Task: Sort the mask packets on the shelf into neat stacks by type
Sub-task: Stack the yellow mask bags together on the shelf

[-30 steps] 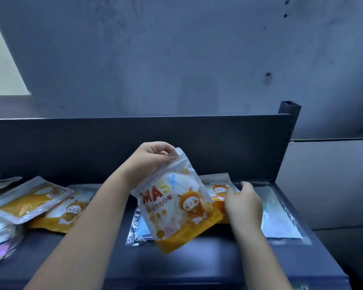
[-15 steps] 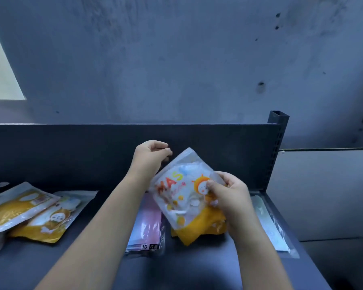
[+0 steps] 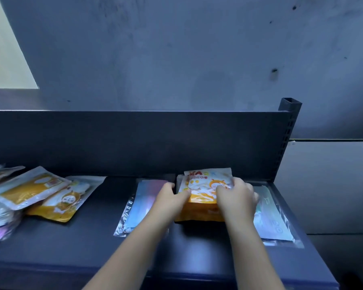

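- Mask packets of the orange type sat as an orange stack (image 3: 197, 215) on the shelf (image 3: 71, 250), close to its back panel (image 3: 134, 143). A pink-and-blue packet (image 3: 144, 197) in clear wrap lay just to the left and a pale green packet (image 3: 270, 218) just to the right
- The orange packet (image 3: 208, 184) had been held up and tilted in the air half a second before. It now lay flat on top of that stack, so one more of its type looked filed
- The right grip (image 3: 237, 195) had its fingers bent over that top packet's right side, grasping it
- The left grip (image 3: 170, 197), raised and empty before, had come down against the stack's left edge with the thumb on top. I could not tell whether it was clenched on the stack or only squaring it
- Red letters "MA" were readable along the top packet's far edge. The paler letters after them and the small line beneath were too blurred to read, and an orange cartoon figure showed below
- A loose heap (image 3: 32, 190) of orange and other packets at the far left was still unsorted, so much of the job remained
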